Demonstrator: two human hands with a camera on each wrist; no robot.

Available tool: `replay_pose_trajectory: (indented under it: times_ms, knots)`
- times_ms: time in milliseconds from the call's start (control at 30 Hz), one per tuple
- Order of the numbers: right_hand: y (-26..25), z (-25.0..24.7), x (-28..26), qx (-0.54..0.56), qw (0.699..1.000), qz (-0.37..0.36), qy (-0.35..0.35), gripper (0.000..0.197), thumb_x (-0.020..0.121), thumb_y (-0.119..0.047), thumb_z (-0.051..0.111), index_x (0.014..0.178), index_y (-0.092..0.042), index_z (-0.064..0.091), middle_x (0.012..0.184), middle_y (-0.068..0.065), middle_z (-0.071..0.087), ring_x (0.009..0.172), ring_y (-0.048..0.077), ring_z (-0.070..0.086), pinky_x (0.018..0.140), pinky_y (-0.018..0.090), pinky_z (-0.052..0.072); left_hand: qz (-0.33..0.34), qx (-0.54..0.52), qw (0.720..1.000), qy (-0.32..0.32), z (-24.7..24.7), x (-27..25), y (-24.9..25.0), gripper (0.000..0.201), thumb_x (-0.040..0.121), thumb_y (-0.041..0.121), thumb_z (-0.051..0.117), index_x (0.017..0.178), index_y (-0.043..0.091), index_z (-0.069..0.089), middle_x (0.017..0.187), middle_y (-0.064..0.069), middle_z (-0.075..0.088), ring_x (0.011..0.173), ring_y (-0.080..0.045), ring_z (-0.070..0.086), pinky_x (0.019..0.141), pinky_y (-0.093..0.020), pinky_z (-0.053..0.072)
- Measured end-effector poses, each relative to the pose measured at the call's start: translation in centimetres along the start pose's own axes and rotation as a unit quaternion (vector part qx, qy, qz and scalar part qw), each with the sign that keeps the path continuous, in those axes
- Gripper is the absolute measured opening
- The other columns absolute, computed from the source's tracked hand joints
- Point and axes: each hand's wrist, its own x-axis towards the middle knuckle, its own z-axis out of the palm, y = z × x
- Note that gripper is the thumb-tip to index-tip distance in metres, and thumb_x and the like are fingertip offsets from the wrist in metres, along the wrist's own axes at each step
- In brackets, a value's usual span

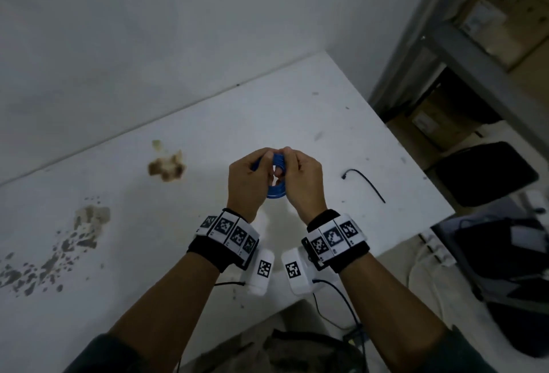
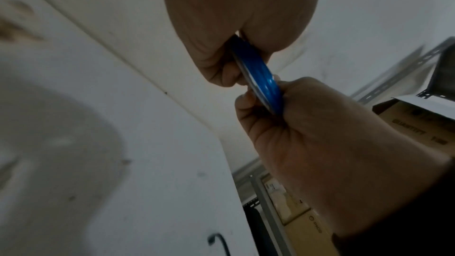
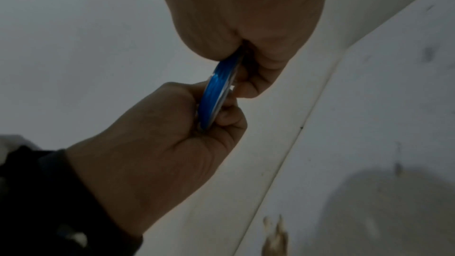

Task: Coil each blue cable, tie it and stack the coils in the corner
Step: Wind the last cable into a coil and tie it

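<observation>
A small coil of blue cable (image 1: 276,192) hangs upright above the white table (image 1: 297,111), held between both hands. My left hand (image 1: 263,163) grips its left side with curled fingers. My right hand (image 1: 287,162) pinches its right side, thumb and fingers meeting at the top. In the left wrist view the blue coil (image 2: 261,77) runs edge-on from my left hand (image 2: 229,73) down into my right hand (image 2: 261,104). The right wrist view shows the blue coil (image 3: 216,94) between my right hand (image 3: 246,85) and my left hand (image 3: 221,116). A black cable tie (image 1: 366,184) lies on the table to the right.
Brown stains (image 1: 167,164) and chipped patches (image 1: 86,225) mark the table's left half. A white wall (image 1: 178,30) runs behind it. Right of the table edge stand a metal shelf with cardboard boxes (image 1: 487,22), a black bag (image 1: 487,173) and loose wires (image 1: 427,256).
</observation>
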Motion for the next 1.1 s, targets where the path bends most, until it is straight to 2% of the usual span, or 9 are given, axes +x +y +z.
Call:
replay_pose_trajectory:
  times_ms: [167,300,433,567,667,767,933,1033,1100]
  knots:
    - [4.3,-7.4,3.5,-0.237,0.970,0.046,0.037,0.037,0.104,-0.031,0.044,0.104,-0.004,0.070,0.094,0.013,0.072,0.089,0.030,0.066,0.078,0.034,0.049,-0.052,0.034,0.997,-0.045,3.1,-0.1,-3.2,0.021,0.099,0.012,0.056,0.089,0.013,0.074,0.055,-0.001,0.053,0.049,-0.010,0.044,0.052,-0.020,0.039]
    - [7.9,-14.1,6.7,-0.530,0.845,0.073,-0.007,0.037,0.096,-0.010,0.053,0.132,-0.006,0.057,0.127,0.023,0.052,0.113,0.039,0.054,0.089,0.042,0.045,-0.074,0.044,0.994,-0.065,4.2,-0.3,-5.1,0.021,0.098,0.014,0.056,0.090,0.010,0.075,0.054,0.001,0.052,0.050,-0.011,0.044,0.053,-0.020,0.039]
    - [10.5,-16.5,7.4,-0.578,0.810,0.076,-0.063,0.021,0.091,-0.003,0.051,0.104,0.000,0.067,0.112,0.022,0.062,0.101,0.038,0.061,0.080,0.038,0.047,-0.083,0.053,0.993,-0.064,4.2,-0.6,-5.4,0.020,0.098,0.013,0.056,0.091,0.007,0.074,0.056,0.001,0.052,0.050,-0.011,0.043,0.053,-0.020,0.038]
    - [10.5,-15.9,6.6,-0.555,0.824,0.099,-0.052,0.018,0.094,-0.008,0.049,0.101,0.004,0.061,0.108,0.022,0.063,0.098,0.037,0.061,0.078,0.037,0.046,-0.079,0.058,0.994,-0.054,3.3,-0.3,-4.9,0.020,0.098,0.011,0.055,0.091,0.007,0.074,0.057,-0.001,0.053,0.050,-0.012,0.043,0.054,-0.024,0.038]
    - [8.6,-14.6,6.1,-0.405,0.909,0.104,-0.002,0.021,0.098,-0.017,0.051,0.103,0.002,0.058,0.096,0.017,0.064,0.088,0.032,0.061,0.074,0.037,0.046,-0.081,0.057,0.994,-0.046,2.5,0.0,-4.6,0.021,0.098,0.012,0.055,0.091,0.008,0.074,0.058,-0.003,0.052,0.051,-0.012,0.043,0.054,-0.025,0.038]
    - [4.9,-12.2,5.3,-0.155,0.980,0.116,0.044,0.014,0.093,-0.011,0.053,0.087,0.001,0.057,0.078,0.018,0.066,0.062,0.029,0.059,0.056,0.036,0.050,-0.087,0.031,0.995,-0.046,1.8,-0.1,-3.8,0.022,0.099,0.012,0.054,0.092,0.014,0.074,0.060,-0.004,0.053,0.053,-0.013,0.044,0.057,-0.026,0.039]
    - [0.5,-7.3,3.6,0.038,0.979,0.201,0.002,0.005,0.088,0.001,0.054,0.084,0.001,0.056,0.074,0.022,0.069,0.052,0.022,0.061,0.049,0.029,0.052,-0.058,0.004,0.992,-0.110,0.3,-0.7,-2.1,0.021,0.101,0.012,0.053,0.096,0.014,0.073,0.063,-0.005,0.055,0.060,-0.016,0.047,0.061,-0.029,0.041]
    - [-0.5,-5.1,2.4,0.049,0.974,0.220,-0.031,0.019,0.085,0.001,0.059,0.101,0.010,0.061,0.065,0.013,0.068,0.052,0.019,0.062,0.048,0.025,0.050,-0.037,0.009,0.991,-0.126,-0.8,-1.1,-1.0,0.021,0.101,0.010,0.052,0.098,0.012,0.073,0.066,-0.004,0.058,0.062,-0.014,0.049,0.062,-0.026,0.043]
    - [-1.3,-4.2,1.7,0.076,0.966,0.237,-0.063,0.032,0.083,0.002,0.059,0.115,0.002,0.059,0.064,0.008,0.064,0.048,0.015,0.057,0.045,0.024,0.044,-0.027,0.008,0.992,-0.120,-1.6,-1.5,-0.5,0.021,0.101,0.009,0.052,0.098,0.012,0.073,0.068,-0.004,0.058,0.061,-0.012,0.050,0.061,-0.022,0.044]
